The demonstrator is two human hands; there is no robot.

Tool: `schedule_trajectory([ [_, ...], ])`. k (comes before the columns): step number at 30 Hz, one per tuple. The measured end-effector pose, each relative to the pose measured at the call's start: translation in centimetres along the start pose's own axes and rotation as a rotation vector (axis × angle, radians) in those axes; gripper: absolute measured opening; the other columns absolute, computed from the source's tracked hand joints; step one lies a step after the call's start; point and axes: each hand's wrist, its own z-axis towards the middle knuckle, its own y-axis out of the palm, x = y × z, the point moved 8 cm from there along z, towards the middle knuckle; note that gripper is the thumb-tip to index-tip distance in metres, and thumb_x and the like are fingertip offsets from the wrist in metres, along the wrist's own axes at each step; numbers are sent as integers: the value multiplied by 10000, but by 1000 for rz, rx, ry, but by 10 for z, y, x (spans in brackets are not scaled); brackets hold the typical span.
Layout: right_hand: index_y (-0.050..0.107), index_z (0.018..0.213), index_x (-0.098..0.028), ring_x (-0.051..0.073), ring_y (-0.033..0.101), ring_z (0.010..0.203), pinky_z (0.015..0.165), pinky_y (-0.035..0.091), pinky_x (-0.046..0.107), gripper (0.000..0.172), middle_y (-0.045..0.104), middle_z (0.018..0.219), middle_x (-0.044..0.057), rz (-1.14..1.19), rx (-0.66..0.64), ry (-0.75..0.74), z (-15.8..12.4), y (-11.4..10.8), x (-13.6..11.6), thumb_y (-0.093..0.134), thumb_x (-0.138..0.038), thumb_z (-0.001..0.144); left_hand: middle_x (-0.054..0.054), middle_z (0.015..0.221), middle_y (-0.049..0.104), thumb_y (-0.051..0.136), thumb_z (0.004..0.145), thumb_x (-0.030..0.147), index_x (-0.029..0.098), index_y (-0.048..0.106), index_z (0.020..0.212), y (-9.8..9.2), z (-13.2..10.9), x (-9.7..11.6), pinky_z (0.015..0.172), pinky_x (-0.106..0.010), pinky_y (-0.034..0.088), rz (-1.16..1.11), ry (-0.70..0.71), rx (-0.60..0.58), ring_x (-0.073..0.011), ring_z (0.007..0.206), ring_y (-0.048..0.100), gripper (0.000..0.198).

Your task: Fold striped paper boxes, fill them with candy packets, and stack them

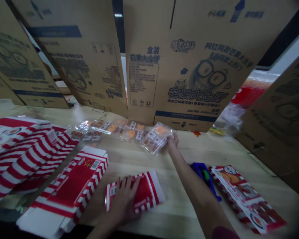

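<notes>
The left hand (126, 199) is lying palm down with its fingers straight and slightly parted, resting across a short-looking red cardboard carton with white-striped sides (147, 192), whose white end is facing away to the hand's right; whether the fingers are also gripping its edge, I cannot tell. Just left of that hand, a long red-and-white striped carton with white end flaps (74, 182) is lying already folded into box form, its near end looking unclosed. Right of the right forearm, a blue plastic holder with a green part inside (204, 177) is sitting beside a printed red-and-white carton (246, 196), which is appearing the most finished. Well left of the left hand, striped red-and-white cardboard pieces (22, 149) are lying heaped, seemingly unused. Farther out, the right hand (173, 141) is closing its fingers on the edge of a clear plastic packet with orange contents (156, 137). Left of it, a row of similar clear packets (114, 126) is lying loose, apparently not yet boxed, while tall brown printed cardboard boxes (189, 66) are standing behind.
</notes>
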Motion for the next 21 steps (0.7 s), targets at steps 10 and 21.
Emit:
schedule_trajectory([
  [10,654,1059,-133,124,478,488,486,407,244,466,552,587,-34,-118,-347,-148,-64,-83,-35,636,-360,652,-215,1334,458,723,542,489,133,321,1457,-43,-10,-17,1052,-555,241,5,-50,242,-403,1189,420,1061],
  [21,667,1203,-212,175,578,766,722,453,275,416,662,870,46,-614,-946,-497,-152,-58,-15,435,-153,863,-240,1363,405,728,530,451,136,351,1454,-40,-9,-6,1080,-586,188,82,47,327,-425,1239,369,1047],
])
